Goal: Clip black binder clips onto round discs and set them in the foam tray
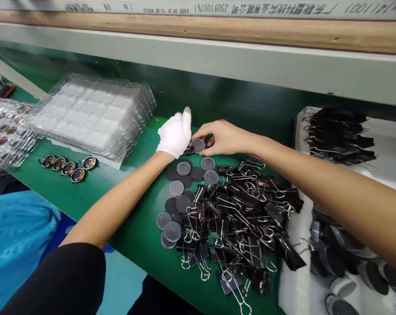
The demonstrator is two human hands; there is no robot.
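My left hand, in a white glove, is closed at the edge of a small black binder clip; its grip is partly hidden. From the right, my bare right hand curls its thumb and fingers around a round grey disc with a shiny rim, which touches the clip. Both hands are low over the green tabletop. Just in front of them lie loose dark and clear discs. A large heap of black binder clips with silver wire handles spreads beside these discs, below my right forearm.
Stacked clear plastic trays stand at the left rear. Before them lie several round pieces with black clips. More filled trays sit far left. At right, a white box holds clips and discs. A grey shelf beam crosses overhead.
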